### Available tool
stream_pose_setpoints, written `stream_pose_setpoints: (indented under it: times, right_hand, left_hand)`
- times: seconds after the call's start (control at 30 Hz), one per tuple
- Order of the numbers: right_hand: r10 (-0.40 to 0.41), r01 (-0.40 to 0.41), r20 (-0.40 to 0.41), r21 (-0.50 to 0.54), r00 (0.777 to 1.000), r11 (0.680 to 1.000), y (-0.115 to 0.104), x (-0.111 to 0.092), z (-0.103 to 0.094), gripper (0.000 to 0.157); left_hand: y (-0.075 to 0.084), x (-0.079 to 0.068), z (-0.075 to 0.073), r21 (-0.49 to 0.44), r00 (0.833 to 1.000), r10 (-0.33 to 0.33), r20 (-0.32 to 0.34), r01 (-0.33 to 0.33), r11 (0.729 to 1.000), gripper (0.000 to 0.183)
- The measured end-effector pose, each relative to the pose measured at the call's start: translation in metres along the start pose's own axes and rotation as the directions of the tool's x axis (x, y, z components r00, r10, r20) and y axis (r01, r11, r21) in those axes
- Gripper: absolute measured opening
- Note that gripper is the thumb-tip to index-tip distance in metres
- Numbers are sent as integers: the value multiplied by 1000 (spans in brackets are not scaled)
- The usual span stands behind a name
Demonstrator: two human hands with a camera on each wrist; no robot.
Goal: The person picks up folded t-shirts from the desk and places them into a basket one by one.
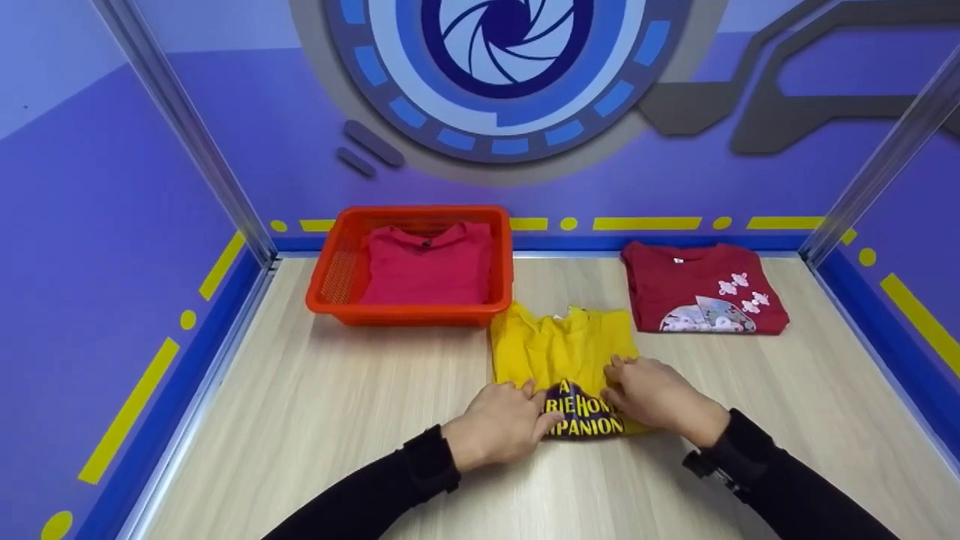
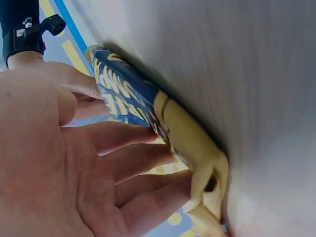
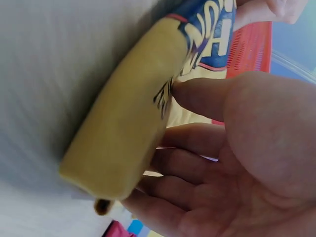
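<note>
Both the left hand (image 1: pixel 501 421) and right hand (image 1: pixel 658 394) rest unclamped on the yellow shirt (image 1: pixel 564 345) beside the orange basket (image 1: pixel 412 316), seemingly flattening its fold; lifting next would call for even support.

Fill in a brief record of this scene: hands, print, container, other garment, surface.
Hands: left hand and right hand, both touching the yellow shirt
Print: yellow lettering on a dark patch, near edge
Container: orange-red basket holding a folded pink shirt
Other garment: folded dark red shirt, back right
Surface: light wood-grain table
</note>
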State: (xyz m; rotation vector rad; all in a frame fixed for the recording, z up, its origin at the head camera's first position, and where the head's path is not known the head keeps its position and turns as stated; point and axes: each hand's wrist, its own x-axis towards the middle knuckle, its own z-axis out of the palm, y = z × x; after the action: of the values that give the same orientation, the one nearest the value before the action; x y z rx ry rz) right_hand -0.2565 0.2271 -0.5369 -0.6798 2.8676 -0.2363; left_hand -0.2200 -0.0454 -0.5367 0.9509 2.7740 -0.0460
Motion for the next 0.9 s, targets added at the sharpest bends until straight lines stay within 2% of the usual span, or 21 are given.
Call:
stream_pose_setpoints:
  times: [0.1, 0.17, 0.23, 0.3, 0.37, 0.47, 0.53, 0.6, 0.7, 0.9]
  right_hand:
    - [31, -32, 33, 27, 999, 999, 1, -11, -3, 22]
    - [52, -56, 43, 88, 998, 995, 4, -15, -7, 21]
    - [70, -75, 38, 164, 997, 984, 8, -15, -12, 20]
    - [72, -70, -4, 220, 997, 973, 13, -11, -17, 16]
    - [50, -35, -60, 232, 997, 972, 18, -3, -19, 13]
    - [23, 0, -114, 204, 993, 979, 21, 11, -16, 12]
    - [19, -2, -96, 172, 995, 985, 22, 18, -13, 22]
    - [27, -18, -60, 139, 998, 990, 22, 21, -8, 36]
    - [43, -42, -1, 112, 999, 993, 18, 18, -4, 48]
    - [43, -42, -4, 128, 999, 991, 11, -1, -1, 34]
  left_hand:
    - [-5, -10, -2, -5, 998, 40, -48, -40, 999, 71]
    - [-13, -12, -8, -81, 996, 62, -72, -68, 994, 62]
    - [-23, -12, -16, -189, 992, 76, -99, -93, 978, 51]
    - [-33, -7, -24, -245, 989, 69, -128, -99, 964, 44]
    - [-42, 0, -27, -224, 987, 50, -151, -84, 971, 40]
    - [-51, 14, -22, -127, 986, 12, -164, -33, 991, 42]
    - [-54, 22, -15, -102, 990, -5, -142, -10, 995, 46]
    - [-57, 24, -8, -106, 992, 4, -127, -18, 994, 47]
    - [-60, 18, -3, -124, 991, 31, -128, -47, 991, 44]
    - [-66, 1, 2, -181, 981, 58, -188, -92, 979, 32]
